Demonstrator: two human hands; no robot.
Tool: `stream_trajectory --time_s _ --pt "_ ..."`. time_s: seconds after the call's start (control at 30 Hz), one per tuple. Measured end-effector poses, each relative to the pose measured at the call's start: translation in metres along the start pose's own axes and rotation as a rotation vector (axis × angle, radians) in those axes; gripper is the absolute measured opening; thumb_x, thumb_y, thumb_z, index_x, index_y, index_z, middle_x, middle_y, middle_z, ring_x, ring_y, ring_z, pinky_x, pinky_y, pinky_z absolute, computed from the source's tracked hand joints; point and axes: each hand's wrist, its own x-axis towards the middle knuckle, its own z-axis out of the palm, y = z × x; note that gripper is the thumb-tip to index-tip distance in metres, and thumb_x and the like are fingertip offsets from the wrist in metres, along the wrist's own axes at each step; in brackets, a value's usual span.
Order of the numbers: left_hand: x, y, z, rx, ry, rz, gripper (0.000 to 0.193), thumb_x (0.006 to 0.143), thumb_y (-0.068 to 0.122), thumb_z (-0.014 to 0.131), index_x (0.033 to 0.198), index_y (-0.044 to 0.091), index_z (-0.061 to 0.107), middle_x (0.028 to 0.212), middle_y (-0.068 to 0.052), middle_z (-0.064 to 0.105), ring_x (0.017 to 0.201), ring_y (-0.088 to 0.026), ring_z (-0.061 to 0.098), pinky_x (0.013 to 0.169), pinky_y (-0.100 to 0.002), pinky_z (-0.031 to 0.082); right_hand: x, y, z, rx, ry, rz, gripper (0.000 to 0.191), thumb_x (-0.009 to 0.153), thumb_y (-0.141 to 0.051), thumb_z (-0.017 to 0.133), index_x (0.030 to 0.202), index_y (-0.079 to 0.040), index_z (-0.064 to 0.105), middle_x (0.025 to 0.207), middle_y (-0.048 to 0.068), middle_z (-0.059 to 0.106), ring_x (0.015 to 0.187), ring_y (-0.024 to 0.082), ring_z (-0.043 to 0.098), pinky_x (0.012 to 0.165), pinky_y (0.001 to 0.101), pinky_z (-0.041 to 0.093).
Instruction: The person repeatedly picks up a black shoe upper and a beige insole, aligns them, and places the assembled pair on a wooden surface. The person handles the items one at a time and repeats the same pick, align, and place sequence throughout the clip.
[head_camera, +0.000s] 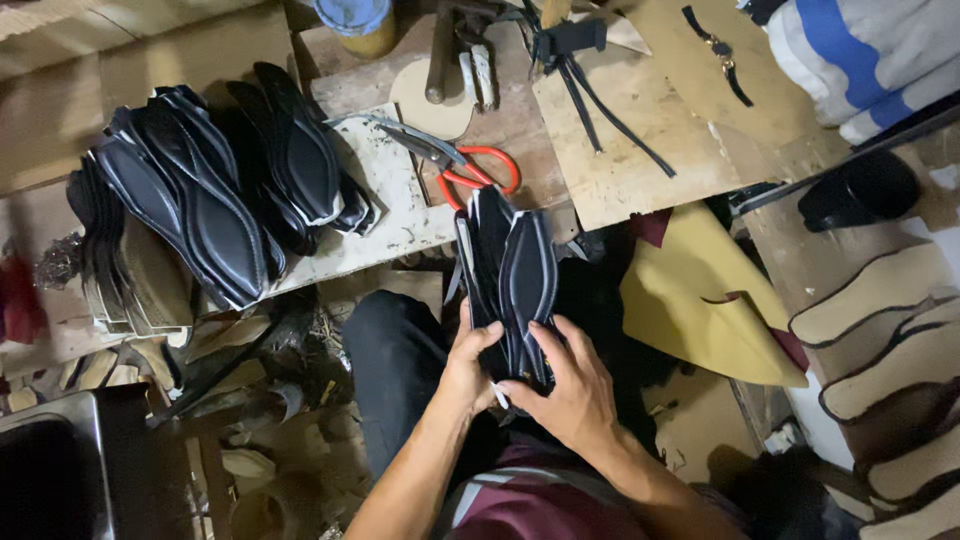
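Both my hands hold a small stack of black padded leather pieces (510, 270) with pale edges, upright over my lap. My left hand (468, 368) grips the stack's lower left edge. My right hand (565, 390) wraps the lower right, fingers across the front piece. A large pile of similar black padded pieces (215, 180) lies on the wooden board (400, 215) to the left. Red-handled scissors (455, 165) rest on the board just beyond the held stack.
A tan leather sheet (705, 300) lies to the right, with tan and brown sole-shaped pieces (890, 340) stacked at far right. Black straps (600, 95) and a hammer (440, 50) sit on the bench behind. Scraps litter the floor at left, beside a metal box (60, 460).
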Motion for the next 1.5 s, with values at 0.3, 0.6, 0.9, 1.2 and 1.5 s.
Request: stream_trajectory --time_s 0.3,0.6,0.9,1.2,1.5 --pt "0.008 -0.017 -0.004 0.219 0.012 -0.001 0.062 0.094 0.015 0.058 0.153 0.011 0.039 0.135 -0.011 0.059 0.122 -0.023 0.057 0.103 -0.039 0.049 -0.012 0.012 0.0 0.069 -0.259 0.154 0.097 0.07 -0.042 0.086 0.146 0.001 0.045 0.152 0.027 0.044 0.13 0.042 0.052 0.102 0.0466 0.047" --pt "0.011 -0.028 -0.016 0.199 0.021 -0.01 0.057 0.097 0.021 0.059 0.15 0.009 0.042 0.127 -0.014 0.06 0.112 -0.025 0.062 0.097 -0.042 0.053 -0.025 0.028 -0.009 0.122 -0.283 -0.062 0.086 0.067 -0.026 0.089 0.136 0.008 0.05 0.152 0.027 0.043 0.136 0.044 0.047 0.108 0.0458 0.044" --pt "-0.002 -0.005 -0.022 0.132 0.004 -0.151 0.055 0.096 0.034 0.058 0.135 -0.006 0.057 0.112 -0.022 0.073 0.096 -0.031 0.073 0.082 -0.045 0.061 -0.057 0.093 0.002 0.994 -0.03 0.676 0.056 0.092 0.002 0.061 0.147 -0.001 0.049 0.12 0.016 0.071 0.102 0.02 0.07 0.088 0.032 0.056" --pt "-0.007 -0.026 -0.015 0.167 -0.055 -0.195 0.06 0.096 0.033 0.059 0.137 -0.01 0.057 0.117 -0.024 0.072 0.101 -0.032 0.072 0.086 -0.044 0.061 -0.076 0.102 -0.001 1.053 0.164 0.612 0.063 0.086 0.014 0.057 0.147 0.001 0.052 0.125 0.012 0.061 0.108 0.015 0.058 0.097 0.0303 0.048" --pt "-0.035 -0.05 -0.004 0.239 -0.101 -0.292 0.075 0.089 0.045 0.06 0.143 -0.007 0.05 0.131 -0.023 0.064 0.12 -0.038 0.064 0.108 -0.052 0.047 -0.148 0.109 -0.08 0.692 0.558 0.67 0.055 0.089 0.015 0.056 0.139 -0.006 0.062 0.114 0.002 0.065 0.099 0.01 0.059 0.089 0.0241 0.05"
